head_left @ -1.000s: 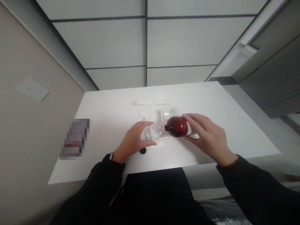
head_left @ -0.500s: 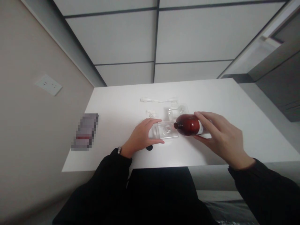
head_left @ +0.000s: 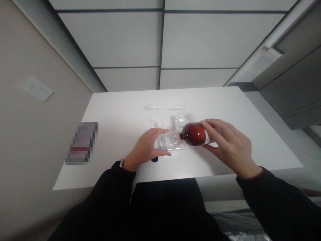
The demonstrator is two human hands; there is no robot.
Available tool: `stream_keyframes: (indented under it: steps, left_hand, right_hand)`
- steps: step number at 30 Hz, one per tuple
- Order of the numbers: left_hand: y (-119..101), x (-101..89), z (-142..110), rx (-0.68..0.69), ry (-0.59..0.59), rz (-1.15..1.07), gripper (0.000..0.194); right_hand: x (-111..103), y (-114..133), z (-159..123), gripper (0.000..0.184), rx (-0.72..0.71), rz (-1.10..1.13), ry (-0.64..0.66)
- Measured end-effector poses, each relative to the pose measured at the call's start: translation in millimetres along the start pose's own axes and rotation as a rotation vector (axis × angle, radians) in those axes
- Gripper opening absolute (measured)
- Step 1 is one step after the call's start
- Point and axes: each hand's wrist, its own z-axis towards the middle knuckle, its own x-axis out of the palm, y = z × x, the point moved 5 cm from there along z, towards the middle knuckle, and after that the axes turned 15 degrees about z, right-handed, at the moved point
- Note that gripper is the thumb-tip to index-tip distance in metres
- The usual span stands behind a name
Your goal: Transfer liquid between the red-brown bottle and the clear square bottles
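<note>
Gripping the amber bottle (head_left: pixel 194 134), already uncapped, the right hand (head_left: pixel 230 147) holds it tilted over the clear plastic container (head_left: pixel 173 144), which the left hand (head_left: pixel 144 147) grasps; whether liquid flows, I cannot tell.

The bottle (head_left: pixel 192 134) is smooth and glossy, glass or plastic, hard to tell which, with a paper-like label (head_left: pixel 207 137). The near tray (head_left: pixel 178 144) and the other tray (head_left: pixel 184 121), nearer the table's far edge, look like thin, shiny, see-through plastic. The table (head_left: pixel 112 134) is smooth with a soft sheen; the sleeves (head_left: pixel 110 185) are matt cloth.
</note>
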Motion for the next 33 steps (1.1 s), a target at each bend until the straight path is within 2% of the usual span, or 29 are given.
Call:
stream_keyframes:
  steps: [2, 4, 7, 10, 14, 33]
  left_hand:
    - [5.4, 1.5, -1.1, 0.011, -0.049, -0.053, 0.104]
    - [11.9, 0.1, -2.4, 0.004, -0.14, -0.09, 0.115]
    - [19.5, -5.9, -4.6, -0.039, -0.276, -0.092, 0.096]
    - [20.2, -13.2, -5.6, -0.095, -0.337, -0.085, 0.071]
    - [14.4, -20.5, -4.9, -0.111, -0.362, -0.076, 0.056]
    - [11.2, -23.3, -4.2, -0.11, -0.372, -0.068, 0.05]
  right_hand:
    - [0.1, -0.4, 0.7, 0.062, -0.005, -0.01, 0.002]
    - [-0.3, -0.6, 1.5, 0.063, -0.008, -0.016, 0.001]
    - [-1.4, -0.5, 3.0, 0.062, -0.016, -0.021, -0.002]
    - [-2.6, 0.0, 4.6, 0.06, -0.032, -0.023, -0.012]
    - [-2.3, -0.6, 5.5, 0.063, -0.036, -0.02, -0.01]
    - [-1.7, -2.7, 5.9, 0.064, -0.05, -0.036, 0.024]
